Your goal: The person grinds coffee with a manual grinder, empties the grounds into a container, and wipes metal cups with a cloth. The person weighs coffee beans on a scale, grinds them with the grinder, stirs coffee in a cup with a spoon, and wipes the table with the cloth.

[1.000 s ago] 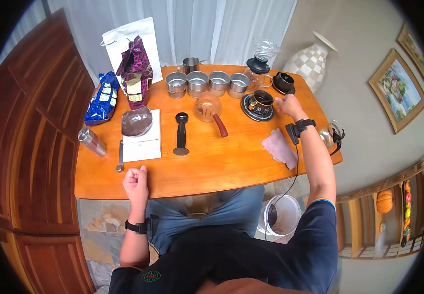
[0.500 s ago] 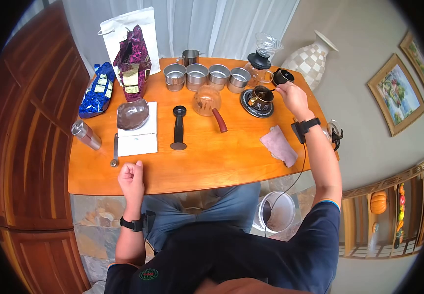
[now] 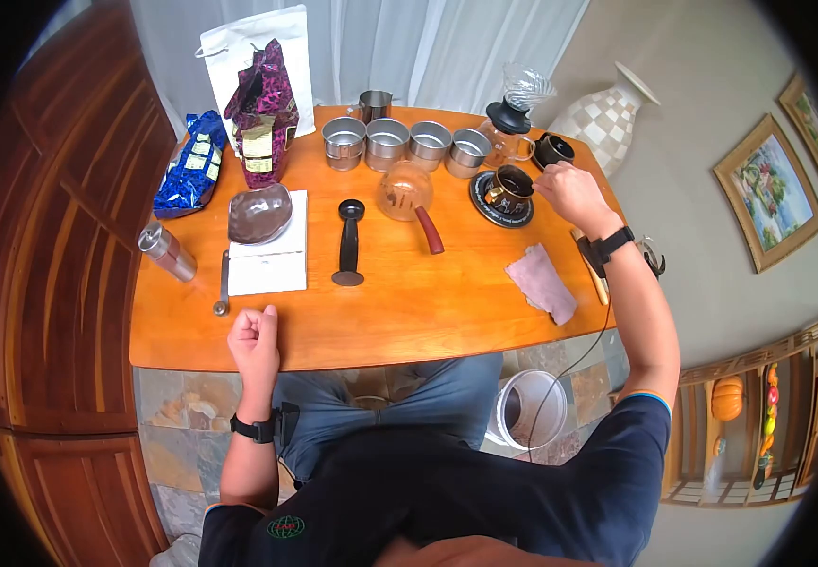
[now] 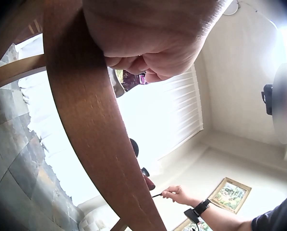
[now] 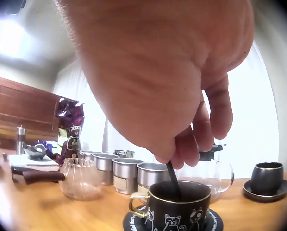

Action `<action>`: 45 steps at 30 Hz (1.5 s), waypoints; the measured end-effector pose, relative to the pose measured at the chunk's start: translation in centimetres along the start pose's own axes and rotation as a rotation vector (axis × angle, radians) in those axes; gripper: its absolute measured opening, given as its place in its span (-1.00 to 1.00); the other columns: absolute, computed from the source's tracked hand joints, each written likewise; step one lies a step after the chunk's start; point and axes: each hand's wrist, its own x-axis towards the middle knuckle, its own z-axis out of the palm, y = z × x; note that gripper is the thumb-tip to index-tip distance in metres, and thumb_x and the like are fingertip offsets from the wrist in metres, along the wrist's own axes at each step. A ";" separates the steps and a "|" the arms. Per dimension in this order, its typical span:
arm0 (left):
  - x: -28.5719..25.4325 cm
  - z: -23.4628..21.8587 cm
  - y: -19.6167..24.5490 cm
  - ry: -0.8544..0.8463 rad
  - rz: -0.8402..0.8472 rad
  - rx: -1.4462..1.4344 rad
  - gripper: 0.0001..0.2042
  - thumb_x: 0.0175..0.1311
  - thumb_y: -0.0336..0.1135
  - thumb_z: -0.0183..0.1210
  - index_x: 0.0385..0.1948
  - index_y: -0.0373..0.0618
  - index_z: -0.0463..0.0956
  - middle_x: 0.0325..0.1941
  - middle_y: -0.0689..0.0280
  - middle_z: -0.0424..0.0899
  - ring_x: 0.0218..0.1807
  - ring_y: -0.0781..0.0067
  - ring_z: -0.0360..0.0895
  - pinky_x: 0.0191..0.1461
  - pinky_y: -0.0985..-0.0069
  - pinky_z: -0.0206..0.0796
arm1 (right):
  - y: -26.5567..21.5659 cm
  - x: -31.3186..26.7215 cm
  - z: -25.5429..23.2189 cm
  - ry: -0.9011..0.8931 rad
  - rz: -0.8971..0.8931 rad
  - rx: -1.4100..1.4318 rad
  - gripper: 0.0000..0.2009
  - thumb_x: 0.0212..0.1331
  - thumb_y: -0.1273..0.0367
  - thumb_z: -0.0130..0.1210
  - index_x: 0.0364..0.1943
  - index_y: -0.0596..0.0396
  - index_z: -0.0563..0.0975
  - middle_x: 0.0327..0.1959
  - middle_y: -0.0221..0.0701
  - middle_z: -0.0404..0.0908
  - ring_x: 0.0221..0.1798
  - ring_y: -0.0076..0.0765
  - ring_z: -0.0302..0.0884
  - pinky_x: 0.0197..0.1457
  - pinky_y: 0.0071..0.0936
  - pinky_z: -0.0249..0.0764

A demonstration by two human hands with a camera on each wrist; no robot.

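Observation:
At the right of the table, my right hand (image 3: 574, 196) pinches a thin dark handle (image 5: 173, 176) between thumb and fingers. The handle slants down into a black cup (image 5: 179, 216) with gold trim and white cat drawings; its lower end is hidden inside. That cup stands on a round black saucer (image 3: 496, 217) with white lettering. My left hand (image 3: 255, 342) rests at the table's front edge, fingers loosely curled and holding nothing. Beyond it lies a small crank handle (image 3: 223, 288) with a knob.
Several metal cups (image 3: 387, 146) line the back beside a glass dripper (image 3: 525, 87). A red-handled glass pot (image 3: 404, 189) and a black tamper-like tool (image 3: 349, 241) lie mid-table. A pink cloth (image 3: 541, 283) sits below my right forearm. A bucket (image 3: 533, 416) stands on the floor.
My right hand shifts a little around the cup's right side, and the handle's lean changes with it. My left hand stays at the table edge. The head view tilts slightly.

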 end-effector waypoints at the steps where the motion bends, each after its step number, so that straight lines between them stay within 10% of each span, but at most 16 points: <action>1: 0.0 0.0 0.0 -0.001 -0.003 -0.002 -0.69 0.44 -0.47 0.18 -0.56 -0.04 0.31 -0.59 0.66 0.24 -0.52 0.88 0.05 -0.44 0.75 -0.12 | -0.2 0.0 -0.2 0.000 -0.001 -0.001 -0.82 0.24 0.29 0.20 -0.44 0.06 0.66 -0.36 -0.40 0.66 -0.11 -0.19 0.62 -0.11 -0.26 0.59; 45: -0.1 0.1 0.0 0.031 -0.012 -0.031 -0.68 0.42 -0.49 0.20 -0.58 -0.04 0.31 -0.59 0.67 0.25 -0.53 0.90 0.06 -0.47 0.75 -0.13 | 0.0 0.6 1.5 0.055 0.309 0.112 -0.82 0.30 0.27 0.14 -0.23 0.00 0.71 -0.23 -0.26 0.71 -0.13 -0.02 0.67 -0.09 -0.14 0.56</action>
